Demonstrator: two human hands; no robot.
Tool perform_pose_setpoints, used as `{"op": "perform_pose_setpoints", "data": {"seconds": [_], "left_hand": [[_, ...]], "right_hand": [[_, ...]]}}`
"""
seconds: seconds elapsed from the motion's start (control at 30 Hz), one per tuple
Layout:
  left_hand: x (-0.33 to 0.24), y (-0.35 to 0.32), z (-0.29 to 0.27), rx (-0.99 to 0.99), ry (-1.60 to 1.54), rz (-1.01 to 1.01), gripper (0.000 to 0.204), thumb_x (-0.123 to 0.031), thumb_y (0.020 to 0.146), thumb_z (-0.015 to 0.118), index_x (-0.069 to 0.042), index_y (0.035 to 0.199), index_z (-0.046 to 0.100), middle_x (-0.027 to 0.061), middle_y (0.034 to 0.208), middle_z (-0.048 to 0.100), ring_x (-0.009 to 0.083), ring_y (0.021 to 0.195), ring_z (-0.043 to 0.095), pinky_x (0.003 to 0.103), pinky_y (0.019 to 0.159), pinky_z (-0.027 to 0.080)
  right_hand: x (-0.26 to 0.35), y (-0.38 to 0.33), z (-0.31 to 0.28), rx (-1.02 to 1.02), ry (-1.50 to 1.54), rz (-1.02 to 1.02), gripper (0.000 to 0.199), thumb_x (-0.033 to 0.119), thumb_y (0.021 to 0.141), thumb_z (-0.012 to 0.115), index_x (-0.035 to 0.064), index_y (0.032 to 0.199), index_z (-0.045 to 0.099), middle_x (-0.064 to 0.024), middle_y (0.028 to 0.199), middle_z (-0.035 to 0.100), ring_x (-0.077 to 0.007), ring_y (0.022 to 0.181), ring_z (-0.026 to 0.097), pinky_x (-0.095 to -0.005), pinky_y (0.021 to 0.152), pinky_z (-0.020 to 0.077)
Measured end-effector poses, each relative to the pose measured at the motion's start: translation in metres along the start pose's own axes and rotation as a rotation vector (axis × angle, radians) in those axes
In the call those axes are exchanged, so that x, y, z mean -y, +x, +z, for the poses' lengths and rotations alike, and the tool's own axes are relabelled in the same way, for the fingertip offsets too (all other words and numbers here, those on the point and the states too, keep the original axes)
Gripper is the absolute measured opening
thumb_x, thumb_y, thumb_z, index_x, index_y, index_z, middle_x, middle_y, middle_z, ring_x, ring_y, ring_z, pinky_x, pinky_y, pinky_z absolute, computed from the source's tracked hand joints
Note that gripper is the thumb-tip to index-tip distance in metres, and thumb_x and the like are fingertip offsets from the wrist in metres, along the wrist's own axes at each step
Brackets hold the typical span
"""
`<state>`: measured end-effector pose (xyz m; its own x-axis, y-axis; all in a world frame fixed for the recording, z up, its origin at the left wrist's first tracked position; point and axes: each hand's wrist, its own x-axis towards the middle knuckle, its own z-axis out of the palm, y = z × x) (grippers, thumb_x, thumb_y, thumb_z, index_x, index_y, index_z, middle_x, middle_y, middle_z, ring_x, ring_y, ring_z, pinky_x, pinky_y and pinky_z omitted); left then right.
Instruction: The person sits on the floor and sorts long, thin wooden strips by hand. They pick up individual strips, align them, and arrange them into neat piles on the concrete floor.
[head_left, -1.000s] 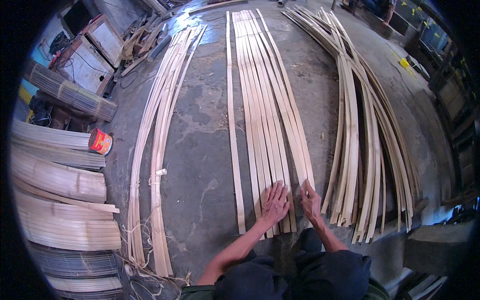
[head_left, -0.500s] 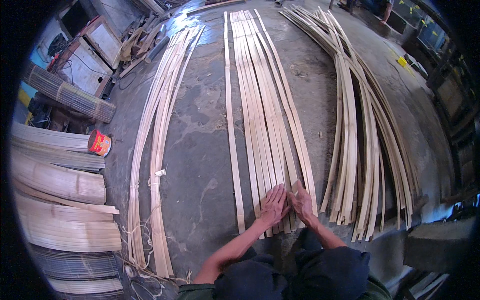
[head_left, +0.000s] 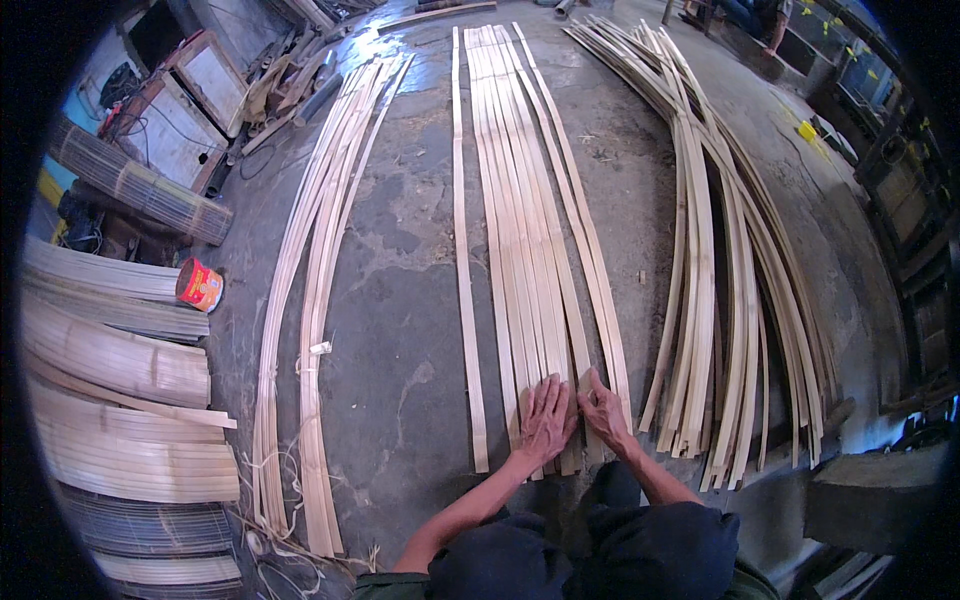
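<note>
Long, pale bamboo strips (head_left: 515, 200) lie side by side on the floor in front of me, their near ends by my knees. My left hand (head_left: 547, 418) rests flat on the near part of this row, fingers stretched out. Beside it, my right hand (head_left: 603, 412) has its fingers bent and drawn together on a bamboo strip (head_left: 572, 310) at the row's right side. One single strip (head_left: 464, 250) lies apart on the left. A pair of narrow strips (head_left: 575, 190) runs along the right.
Tied strip bundles (head_left: 315, 300) lie left, with loose cord at their near ends. A crossed pile of strips (head_left: 700, 250) lies right. Rolled slat mats (head_left: 130, 440) and a red tub (head_left: 200, 285) line the left side. Another person (head_left: 765, 30) is at the far right.
My left hand has shifted slightly, and its fingers are more spread. The strips in the middle row lie closer together. My right hand has stayed near the same strip.
</note>
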<state>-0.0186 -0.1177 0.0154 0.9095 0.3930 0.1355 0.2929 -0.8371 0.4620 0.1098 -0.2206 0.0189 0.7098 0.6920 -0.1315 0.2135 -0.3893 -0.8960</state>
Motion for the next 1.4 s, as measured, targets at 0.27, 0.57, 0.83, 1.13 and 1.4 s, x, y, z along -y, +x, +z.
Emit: {"op": "perform_pose_setpoints", "data": {"seconds": [0.27,0.57,0.83,1.13,1.4], "left_hand": [[0.001,0.001,0.001,0.033,0.025,0.022,0.067,-0.035,0.092,0.057,-0.002,0.146,0.036,0.0177,0.155,0.029,0.0345,0.145,0.023,0.054,0.118,0.016],[0.002,0.002,0.003,0.097,0.047,0.083,0.069,-0.037,0.094,0.053,-0.004,0.15,0.03,0.0136,0.157,0.027,0.0328,0.146,0.022,0.056,0.118,0.012],[0.004,0.002,0.012,0.085,0.146,0.094,0.07,-0.041,0.095,0.049,-0.004,0.15,0.03,0.0145,0.159,0.023,0.0316,0.147,0.018,0.054,0.119,0.009],[-0.001,0.007,0.009,0.09,0.158,0.114,0.07,-0.04,0.094,0.049,-0.001,0.149,0.03,0.0146,0.158,0.023,0.0311,0.147,0.018,0.053,0.119,0.009],[-0.001,0.006,0.001,0.067,0.06,0.091,0.068,-0.033,0.093,0.055,0.001,0.147,0.033,0.0151,0.157,0.027,0.0307,0.147,0.02,0.053,0.119,0.013]], "right_hand": [[0.015,-0.005,-0.009,-0.033,-0.024,0.017,0.062,0.016,0.093,0.062,0.0024,0.147,0.035,-0.0183,0.09,0.065,-0.0191,0.075,0.058,-0.0327,0.071,0.0507],[0.007,-0.002,-0.004,0.001,-0.458,-0.078,0.053,0.021,0.094,0.057,0.0046,0.141,0.041,-0.0267,0.099,0.057,-0.0462,0.086,0.06,-0.0498,0.074,0.0498],[0.021,0.013,-0.008,0.144,-0.633,0.089,0.055,0.035,0.098,0.047,0.0068,0.144,0.036,-0.027,0.101,0.057,-0.048,0.089,0.062,-0.0543,0.075,0.0506],[-0.034,0.009,-0.006,0.087,-0.637,-0.15,0.058,0.034,0.097,0.051,0.0038,0.144,0.035,-0.0295,0.097,0.06,-0.0481,0.085,0.062,-0.0511,0.075,0.0511],[0.006,-0.005,-0.008,0.009,-0.443,-0.021,0.063,0.031,0.093,0.059,0.0049,0.145,0.035,-0.025,0.09,0.062,-0.0445,0.081,0.061,-0.0483,0.072,0.049]]}}
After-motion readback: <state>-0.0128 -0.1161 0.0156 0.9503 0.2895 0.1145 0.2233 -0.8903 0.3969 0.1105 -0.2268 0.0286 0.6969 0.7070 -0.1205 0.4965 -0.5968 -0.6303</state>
